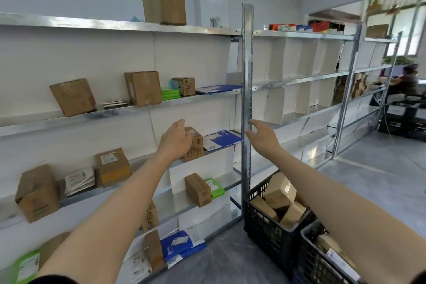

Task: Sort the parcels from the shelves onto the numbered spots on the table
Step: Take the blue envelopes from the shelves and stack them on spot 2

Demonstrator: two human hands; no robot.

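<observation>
Both my bare arms were stretched out towards the metal shelves (119, 27). My left hand (176, 138) was in front of a small brown box (196, 145). This box stood on the third board from the top, near the right end of that board. The fingers were stretched forward, nearly straight, and not closed round anything. The hand covered the left part of the box, and I could not tell if it touched the cardboard. Just right of the box, at the very right end of the same board, a blue and white envelope (222, 139) lay flat.

My right hand (262, 136) was in the air close to the upright post (247, 64) at the right end of the shelf. Its fingers were loosely spread and a little curved, with nothing in them.

On the board above, a pile of green packets (170, 94) lay between a bigger box (144, 87) and a little box (185, 85). One tall box (164, 3) stood on the top board. On the board below my left hand, a narrow brown box (197, 189) stood near the right end, with a green packet (215, 188) just beside it.

On the floor right of the post stood a black crate (265, 226) with brown boxes in it. A second black crate (315, 265) stood just beside it, nearer to me.
</observation>
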